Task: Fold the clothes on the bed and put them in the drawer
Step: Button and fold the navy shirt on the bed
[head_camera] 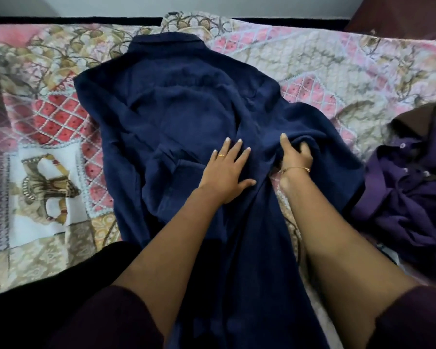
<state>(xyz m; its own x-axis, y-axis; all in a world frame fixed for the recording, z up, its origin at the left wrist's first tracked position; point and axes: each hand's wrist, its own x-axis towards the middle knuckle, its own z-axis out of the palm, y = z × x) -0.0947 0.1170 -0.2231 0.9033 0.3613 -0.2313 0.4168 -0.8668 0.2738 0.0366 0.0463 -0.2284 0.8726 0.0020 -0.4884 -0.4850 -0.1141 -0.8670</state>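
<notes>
Navy shirt (176,102) lies spread across the patterned bed quilt (337,66), collar farthest from us. Beside it on the right sits a crumpled purple garment (408,187). Our left hand (224,170) presses flat, fingers spread; our right hand (296,157) grips a fold of the shirt.

A bed fills most of the room here, covered by a quilted bedspread (337,61) patterned in pink, cream and gold. Beyond its dark far edge (73,20) rises a plain pale wall (186,5). Light is soft, even.
</notes>
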